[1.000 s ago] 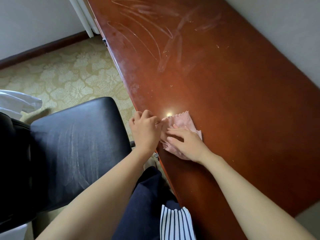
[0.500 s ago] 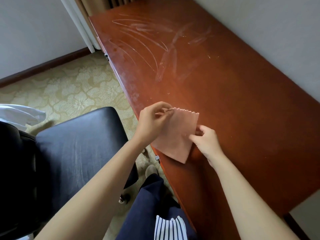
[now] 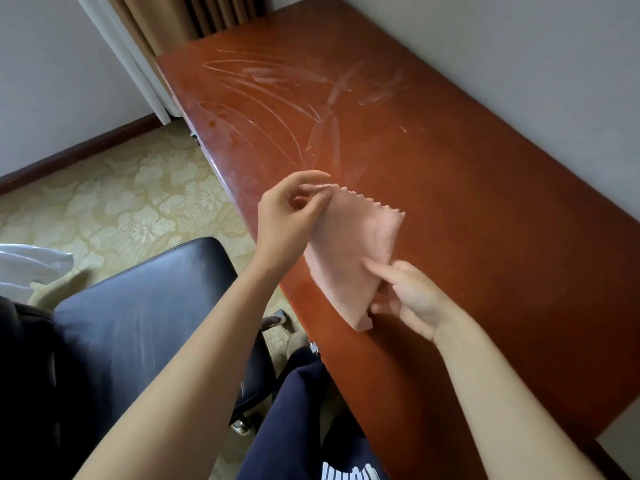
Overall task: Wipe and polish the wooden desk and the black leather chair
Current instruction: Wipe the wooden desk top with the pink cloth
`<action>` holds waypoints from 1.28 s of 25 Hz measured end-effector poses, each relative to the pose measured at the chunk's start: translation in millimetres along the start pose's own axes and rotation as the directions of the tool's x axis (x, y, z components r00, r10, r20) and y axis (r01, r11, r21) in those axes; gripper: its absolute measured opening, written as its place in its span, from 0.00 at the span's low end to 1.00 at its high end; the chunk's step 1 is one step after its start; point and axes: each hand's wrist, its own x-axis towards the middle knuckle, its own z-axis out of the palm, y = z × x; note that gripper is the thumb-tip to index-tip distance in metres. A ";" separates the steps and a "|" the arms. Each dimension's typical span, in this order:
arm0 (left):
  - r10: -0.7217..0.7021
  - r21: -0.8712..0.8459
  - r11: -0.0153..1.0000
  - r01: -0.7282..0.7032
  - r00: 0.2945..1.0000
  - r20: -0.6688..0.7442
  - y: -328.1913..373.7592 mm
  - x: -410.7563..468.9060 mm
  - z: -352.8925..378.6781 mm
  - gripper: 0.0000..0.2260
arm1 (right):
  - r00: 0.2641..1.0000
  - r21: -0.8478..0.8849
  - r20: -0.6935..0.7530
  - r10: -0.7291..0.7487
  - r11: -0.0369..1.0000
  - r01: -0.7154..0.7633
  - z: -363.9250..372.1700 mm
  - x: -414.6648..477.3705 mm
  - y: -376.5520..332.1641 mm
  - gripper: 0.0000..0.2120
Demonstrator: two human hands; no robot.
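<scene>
Cloth (image 3: 353,251), pink, small, with a zigzag-cut top edge; held spread between both hands over the front edge of the desk (image 3: 502,209). Whether its lowest corner touches the wood cannot be told.

Left hand (image 3: 287,216): pinches the cloth's upper left corner between thumb and fingertips, the other fingers curled.

Right hand (image 3: 412,299): grips the cloth's lower right edge, thumb laid on the front face, fingers behind the fabric.

Desk: long, reddish-brown polished wood, set along a pale wall on the right. Whitish smear streaks (image 3: 277,109) arc across its far half; the near half shows a plain sheen.

Chair (image 3: 138,306): black leather seat, left of the desk and just beside its front edge, with faint pale streaks on the cushion. A metal base part shows beneath it.

Floor: beige carpet (image 3: 121,202) with a floral pattern, bordered by a dark baseboard (image 3: 79,150) under a white wall.

Curtain (image 3: 194,19): tan, pleated, hanging beyond the desk's far end.

White fabric (image 3: 27,268): bunched at the left edge of view, beside the chair.

Person's clothing: navy trousers (image 3: 294,410) and a striped hem (image 3: 349,472) at the bottom of view.
</scene>
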 end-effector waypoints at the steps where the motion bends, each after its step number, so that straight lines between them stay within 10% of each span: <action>1: -0.041 -0.009 0.999 0.041 0.999 -0.015 -6.7 7.3 -0.5 0.08 | 0.990 -0.012 -0.124 -0.073 0.997 0.072 -1.2 9.4 -6.2 0.09; 5: -0.165 -0.075 0.984 0.159 0.982 -0.086 -40.8 65.1 -6.7 0.12 | 0.634 -0.463 -0.493 -0.597 0.796 0.390 -10.9 41.6 -78.2 0.12; 9: -0.316 -0.100 0.949 0.300 0.904 -0.286 -90.4 127.6 -17.0 0.11 | 0.320 -0.854 -0.331 -0.888 0.425 0.298 0.5 85.7 -126.9 0.19; 17: -0.569 0.101 0.711 0.696 0.654 -0.499 -147.2 127.9 -10.6 0.27 | 0.730 -0.983 0.132 -0.670 0.007 0.184 20.6 153.1 4.2 0.23; 20: -0.611 0.046 0.667 0.744 0.581 -0.538 -161.0 116.4 -8.3 0.27 | 0.836 -0.950 0.250 -0.488 0.046 0.310 1.3 147.3 9.6 0.31; 23: -0.605 0.068 0.673 0.736 0.602 -0.521 -172.7 111.5 -6.3 0.26 | 0.860 -0.949 0.230 -0.454 0.089 0.301 -10.6 152.4 -4.1 0.34; 28: -0.552 0.072 0.723 0.688 0.636 -0.539 -180.9 110.6 -4.5 0.26 | 0.836 -0.939 0.321 -0.444 -0.260 0.223 17.9 192.2 3.6 0.30; 32: -0.547 0.063 0.731 0.679 0.639 -0.541 -175.2 110.4 -2.7 0.25 | 0.778 -0.950 0.298 -0.553 -0.250 0.186 45.8 241.6 -10.1 0.27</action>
